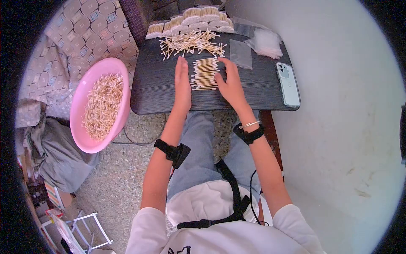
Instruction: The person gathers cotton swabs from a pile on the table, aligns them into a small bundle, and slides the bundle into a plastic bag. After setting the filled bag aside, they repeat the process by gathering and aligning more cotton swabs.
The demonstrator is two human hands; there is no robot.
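Side by side in a neat row on the dark tabletop lie cotton swabs (205, 74), their wooden sticks running left to right. My left hand (182, 82) stands on edge just left of the row, fingers straight and together, with a narrow gap to the white tips. On the other side, my right hand (231, 84) has its thumb and forefinger spread at the right-hand tips, seemingly touching them. Neither hand grips anything. Beyond the row is a loose, tangled pile of cotton swabs (192, 42).
Packed swab bundles (194, 17) are stacked at the table's (158, 91) far edge. Clear plastic bags (264, 43) and a flat bag (241, 54) lie right of the pile. A phone (289, 84) rests near the right edge. Left of the table, a pink basin (77, 111) holds many swabs.
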